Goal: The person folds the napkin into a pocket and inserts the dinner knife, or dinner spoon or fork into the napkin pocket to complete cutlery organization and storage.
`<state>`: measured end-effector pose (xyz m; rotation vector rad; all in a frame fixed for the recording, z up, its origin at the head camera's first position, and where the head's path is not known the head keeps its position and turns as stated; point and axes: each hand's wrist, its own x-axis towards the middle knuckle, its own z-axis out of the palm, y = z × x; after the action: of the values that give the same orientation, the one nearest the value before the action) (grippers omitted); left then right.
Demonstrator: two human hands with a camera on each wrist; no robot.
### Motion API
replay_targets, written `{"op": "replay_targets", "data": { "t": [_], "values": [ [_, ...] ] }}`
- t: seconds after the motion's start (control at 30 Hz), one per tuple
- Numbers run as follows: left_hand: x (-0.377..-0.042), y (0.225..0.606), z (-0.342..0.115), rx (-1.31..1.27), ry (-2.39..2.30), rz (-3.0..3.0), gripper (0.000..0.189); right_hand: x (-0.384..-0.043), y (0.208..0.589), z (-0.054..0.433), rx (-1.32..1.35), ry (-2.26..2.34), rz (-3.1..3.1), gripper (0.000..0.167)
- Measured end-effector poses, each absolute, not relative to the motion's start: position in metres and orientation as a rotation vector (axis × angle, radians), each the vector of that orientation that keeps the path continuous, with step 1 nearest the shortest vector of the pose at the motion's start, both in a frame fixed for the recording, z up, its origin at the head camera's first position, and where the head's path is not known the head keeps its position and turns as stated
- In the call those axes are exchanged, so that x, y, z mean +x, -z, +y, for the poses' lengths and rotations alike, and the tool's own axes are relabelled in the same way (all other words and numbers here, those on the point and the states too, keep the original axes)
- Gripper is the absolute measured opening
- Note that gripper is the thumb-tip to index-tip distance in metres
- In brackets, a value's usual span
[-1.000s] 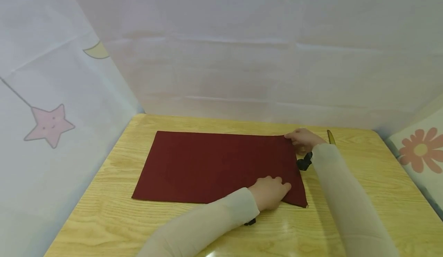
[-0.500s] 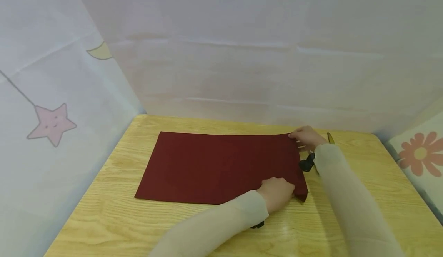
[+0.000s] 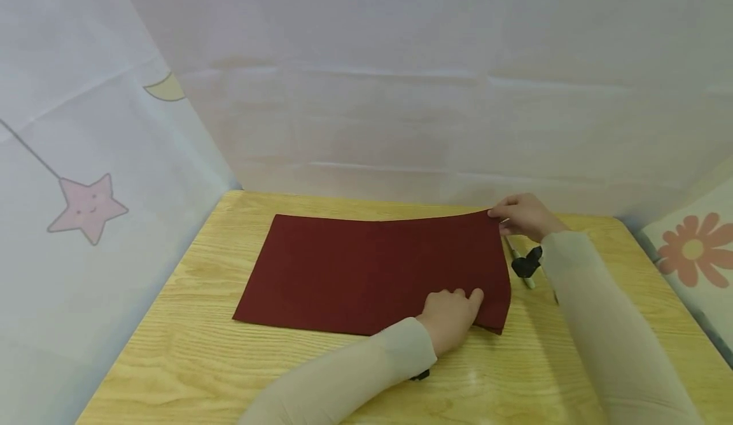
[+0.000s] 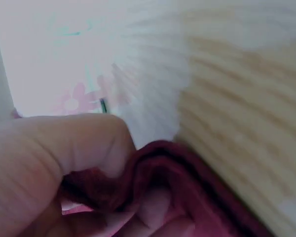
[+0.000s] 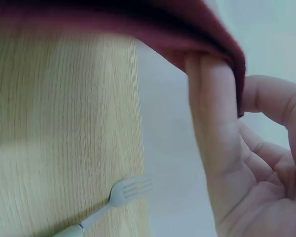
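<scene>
A dark red cloth (image 3: 343, 272) lies flat over the middle of the wooden table, its right end raised. My right hand (image 3: 527, 216) pinches the far right corner between thumb and fingers; the right wrist view shows the cloth's edge (image 5: 207, 29) lifted above the tabletop. Along the near edge, close to the right corner, my left hand (image 3: 449, 320) grips the cloth. Close up in the left wrist view, thumb and fingers squeeze a rolled double fold (image 4: 163, 153).
Beside the cloth's right edge, partly behind my right wrist, lies a fork (image 5: 119, 193) with a pale handle (image 3: 529, 282). White sheets (image 3: 366, 126) with printed pictures stand around the back and sides of the wooden table (image 3: 172, 348).
The cloth has slid a little to the right. My right hand has moved right and up, lifting the far corner. The fork has come into view beside the cloth.
</scene>
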<state>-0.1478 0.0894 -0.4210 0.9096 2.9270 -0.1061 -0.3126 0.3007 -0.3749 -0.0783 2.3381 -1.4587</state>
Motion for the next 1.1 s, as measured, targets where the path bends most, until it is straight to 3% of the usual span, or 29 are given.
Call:
{"op": "replay_targets", "data": {
  "t": [0.1, 0.2, 0.33, 0.43, 0.63, 0.9, 1.1],
  "values": [
    [-0.148, 0.425, 0.09, 0.893, 0.066, 2.959, 0.024, -0.311, 0.373, 0.297, -0.05, 1.488, 2.364, 0.04],
    [-0.152, 0.428, 0.091, 0.895, -0.088, 3.012, 0.008, -0.308, 0.37, 0.295, -0.039, 1.49, 2.421, 0.042],
    [-0.158, 0.427, 0.092, 0.945, -0.324, 3.052, 0.039, -0.306, 0.368, 0.296, -0.02, 1.53, 2.521, 0.042],
    [-0.161, 0.421, 0.09, 1.066, -0.543, 3.045, 0.045, -0.306, 0.365, 0.302, -0.007, 1.576, 2.58, 0.041],
    [-0.158, 0.403, 0.084, 1.27, -0.98, 3.016, 0.01, -0.304, 0.346, 0.317, -0.047, 1.596, 2.567, 0.037],
    [-0.15, 0.394, 0.066, 1.091, -1.407, 2.794, 0.009, -0.301, 0.312, 0.325, -0.131, 1.43, 2.55, 0.042],
    [-0.145, 0.393, 0.042, 0.86, -1.651, 2.55, 0.013, -0.3, 0.306, 0.322, -0.138, 1.53, 2.434, 0.026]
  ]
}}
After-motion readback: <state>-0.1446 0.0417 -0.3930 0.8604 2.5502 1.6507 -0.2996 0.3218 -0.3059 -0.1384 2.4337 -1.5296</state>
